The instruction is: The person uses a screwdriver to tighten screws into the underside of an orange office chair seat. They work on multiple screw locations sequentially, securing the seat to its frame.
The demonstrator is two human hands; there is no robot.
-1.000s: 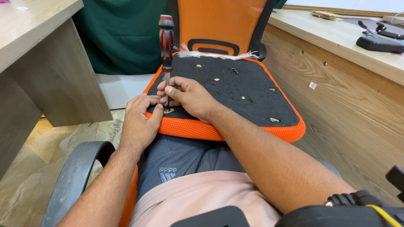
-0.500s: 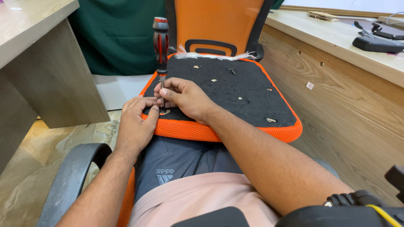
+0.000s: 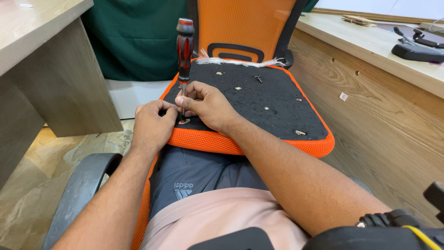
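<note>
Both hands point(image 3: 185, 113) pinching upright screwdriver point(image 3: 184, 51)

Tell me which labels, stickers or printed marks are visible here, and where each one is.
Small sticker: on the wooden panel at right, square, white.
Printed logo: on the grey shorts, pale.
No packages, signs or screens show.

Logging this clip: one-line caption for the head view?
Both hands steady an upright screwdriver on an orange-edged chair seat.
</note>
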